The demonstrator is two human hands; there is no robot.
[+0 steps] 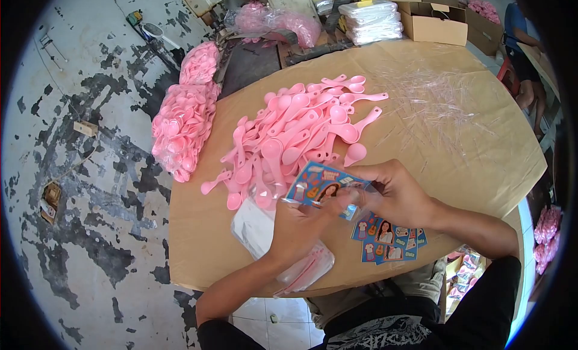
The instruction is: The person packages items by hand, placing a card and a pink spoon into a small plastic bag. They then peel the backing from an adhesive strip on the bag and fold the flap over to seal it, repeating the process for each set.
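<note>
Both hands meet over the front of the table. My left hand [298, 226] is closed on a blue printed card [311, 182] with a guitar and a person pictured on it. At the card's right end, my right hand [402, 193] pinches clear plastic [363, 201], which overlaps the card. Under my left hand and forearm lies a stack of clear plastic bags [253, 226]. Several similar blue cards [391, 238] are spread below my right hand. Just beyond the hands rises a large heap of pink plastic spoons [301, 121].
Thin clear plastic strips [433, 103] lie scattered on the brown-paper-covered table [506, 163]. Bagged pink spoons [183, 124] stand along its left edge. At the back are stacked clear packs [370, 22] and a cardboard box [433, 22]. Another person [524, 49] sits at the far right.
</note>
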